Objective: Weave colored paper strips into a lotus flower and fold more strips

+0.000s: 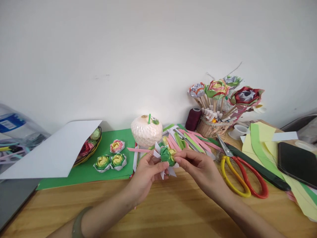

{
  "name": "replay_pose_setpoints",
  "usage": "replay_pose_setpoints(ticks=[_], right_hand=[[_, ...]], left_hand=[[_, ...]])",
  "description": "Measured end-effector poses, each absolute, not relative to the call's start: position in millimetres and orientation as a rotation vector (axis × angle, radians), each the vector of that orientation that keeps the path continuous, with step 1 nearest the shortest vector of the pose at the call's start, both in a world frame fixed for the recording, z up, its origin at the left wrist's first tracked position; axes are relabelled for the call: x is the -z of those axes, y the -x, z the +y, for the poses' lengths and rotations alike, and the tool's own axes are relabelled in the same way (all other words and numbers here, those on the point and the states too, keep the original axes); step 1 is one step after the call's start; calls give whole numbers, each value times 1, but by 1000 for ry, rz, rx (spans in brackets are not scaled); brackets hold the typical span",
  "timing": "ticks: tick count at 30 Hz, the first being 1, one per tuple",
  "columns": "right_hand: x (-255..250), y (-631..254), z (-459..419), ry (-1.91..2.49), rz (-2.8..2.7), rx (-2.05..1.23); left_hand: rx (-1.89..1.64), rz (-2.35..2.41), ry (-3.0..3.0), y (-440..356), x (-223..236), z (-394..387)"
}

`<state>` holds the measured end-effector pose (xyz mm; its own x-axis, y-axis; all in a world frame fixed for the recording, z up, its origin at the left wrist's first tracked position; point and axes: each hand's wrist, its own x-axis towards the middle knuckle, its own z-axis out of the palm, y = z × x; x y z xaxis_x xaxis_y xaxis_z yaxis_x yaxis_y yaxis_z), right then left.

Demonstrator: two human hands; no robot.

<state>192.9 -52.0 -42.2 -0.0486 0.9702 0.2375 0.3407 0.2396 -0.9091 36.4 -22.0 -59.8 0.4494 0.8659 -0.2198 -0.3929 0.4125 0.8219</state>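
Flower (166, 155), green-yellow paper: our left hand (151, 168) grips it, fingers curled nearly closed; our right hand (196, 162) pinches its edge, fingertips together.

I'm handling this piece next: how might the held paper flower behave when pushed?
The held paper flower is probably light, since it looks made of folded paper. Its splayed white tips would likely bend at a nudge. Its cupped green layers might crush if squeezed.
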Motion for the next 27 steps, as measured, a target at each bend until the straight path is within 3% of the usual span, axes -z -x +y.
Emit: replay_pose_setpoints(ticks=[8,27], right_hand=[[47,-191,-53,1278,-1687,-553],[45,-191,-55,1268,-1679,-669]], left_hand=[[-881,723,-780,-36,58,-23],[-882,752,-773,-37,57,-25]])
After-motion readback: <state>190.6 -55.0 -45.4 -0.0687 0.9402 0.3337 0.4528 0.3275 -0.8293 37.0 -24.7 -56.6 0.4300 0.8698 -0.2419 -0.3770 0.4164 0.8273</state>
